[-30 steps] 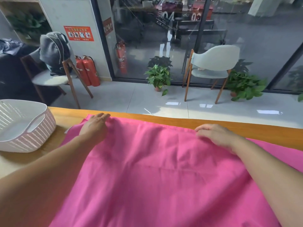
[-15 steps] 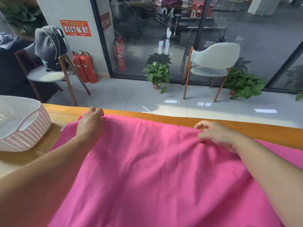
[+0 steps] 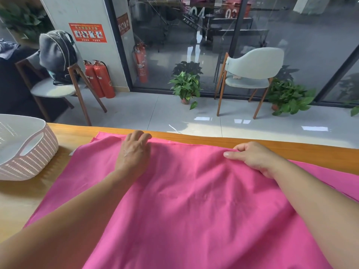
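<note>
A large pink cloth [image 3: 194, 200] lies spread over a wooden table [image 3: 272, 145] and covers most of the near side. My left hand [image 3: 134, 152] lies on the cloth's far edge, right of its far left corner, with the fingers bent over the hem and gripping it. My right hand [image 3: 252, 158] is further right on the same edge. It pinches a raised fold of the cloth between thumb and fingers. Both forearms stretch across the cloth.
A white slotted plastic basket [image 3: 38, 152] stands on the table at the left. Beyond the table there is a tiled floor with a chair holding a backpack [image 3: 56, 55], a pale chair [image 3: 250, 74], potted plants [image 3: 185, 86] and a glass wall.
My left hand has slid right along the far edge, away from the corner, and its fingers have curled onto the hem. My right hand went from lying flat to pinching up a fold.
</note>
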`<state>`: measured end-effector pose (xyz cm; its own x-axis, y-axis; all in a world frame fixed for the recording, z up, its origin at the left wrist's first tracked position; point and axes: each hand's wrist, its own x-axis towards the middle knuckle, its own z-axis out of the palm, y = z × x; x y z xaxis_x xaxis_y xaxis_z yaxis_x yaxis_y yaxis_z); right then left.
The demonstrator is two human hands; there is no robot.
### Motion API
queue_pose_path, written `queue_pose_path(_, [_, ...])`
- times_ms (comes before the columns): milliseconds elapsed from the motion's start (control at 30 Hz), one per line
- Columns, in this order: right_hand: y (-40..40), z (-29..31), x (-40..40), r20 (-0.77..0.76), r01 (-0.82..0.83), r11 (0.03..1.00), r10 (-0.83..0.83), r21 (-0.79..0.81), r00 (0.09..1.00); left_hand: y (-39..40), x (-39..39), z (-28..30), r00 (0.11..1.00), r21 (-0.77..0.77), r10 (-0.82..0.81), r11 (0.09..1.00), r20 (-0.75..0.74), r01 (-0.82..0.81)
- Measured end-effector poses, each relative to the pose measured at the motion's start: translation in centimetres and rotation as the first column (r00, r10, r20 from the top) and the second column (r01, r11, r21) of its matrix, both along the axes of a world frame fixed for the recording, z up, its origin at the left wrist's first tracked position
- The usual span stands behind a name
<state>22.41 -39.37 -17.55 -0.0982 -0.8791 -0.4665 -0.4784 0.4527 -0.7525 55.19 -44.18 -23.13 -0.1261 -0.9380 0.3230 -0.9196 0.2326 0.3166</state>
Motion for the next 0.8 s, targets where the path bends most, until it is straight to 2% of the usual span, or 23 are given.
queue_pose_path(67, [-0.2,-0.4,-0.2,-0.034,0.057,0.997,-0.059,-0.061,0.998,0.6,-1.5,-0.1,0.991,0.055,-0.132,0.99,-0.008,0.132])
queue_pose_path(133, [-0.6,-1.1,-0.6,-0.238,0.045,0.984,-0.086,-0.172,0.967,0.9,-2.1,-0.6,0.98,0.137,-0.194,0.973,0.044,0.187])
queue_pose_path(200, [-0.8,-1.5,-0.8,-0.493,-0.032,0.978,-0.076,-0.208,0.867,0.9,-1.9,-1.1,0.98,0.158,-0.193,0.97,0.055,0.182])
queue_pose_path(267, [-0.8,-1.9,-1.2,-0.574,-0.045,0.986,-0.058,-0.163,0.817,0.7,-1.7,-1.3,0.984,0.156,-0.169,0.975,0.058,0.159])
queue_pose_path(367, [-0.3,-1.9,-2.5,-0.556,-0.033,0.992,-0.041,-0.122,0.83,0.8,-2.5,-0.9,0.99,0.097,-0.097,0.991,0.103,0.087])
queue_pose_path(433, [0.1,-1.6,-3.2,-0.479,-0.039,0.992,-0.026,-0.124,0.877,1.3,-4.2,-0.3,0.985,0.027,-0.125,0.992,0.116,0.122])
queue_pose_path(533, [0.5,-0.8,-3.1,-0.312,-0.044,0.99,0.001,-0.132,0.95,2.6,-7.9,0.3,0.965,0.104,-0.26,0.961,0.022,0.256])
queue_pose_path(633, [0.7,-0.5,-3.0,-0.149,0.01,0.983,-0.037,-0.183,0.988,3.4,-10.5,-0.5,0.95,0.194,-0.311,0.934,0.027,0.3])
queue_pose_path(700, [0.8,-0.7,-3.5,-0.191,-0.017,0.981,-0.021,-0.193,0.981,3.2,-10.1,-0.6,0.964,0.179,-0.256,0.948,-0.07,0.265])
queue_pose_path(767, [0.9,-1.4,-4.2,-0.342,-0.085,0.982,0.023,-0.168,0.939,2.3,-8.3,-0.1,0.979,0.176,-0.144,0.97,-0.144,0.169])
queue_pose_path(800, [0.9,-1.8,-4.3,-0.423,-0.122,0.981,0.049,-0.148,0.905,1.6,-6.9,0.3,0.988,0.175,-0.08,0.979,-0.134,0.103])
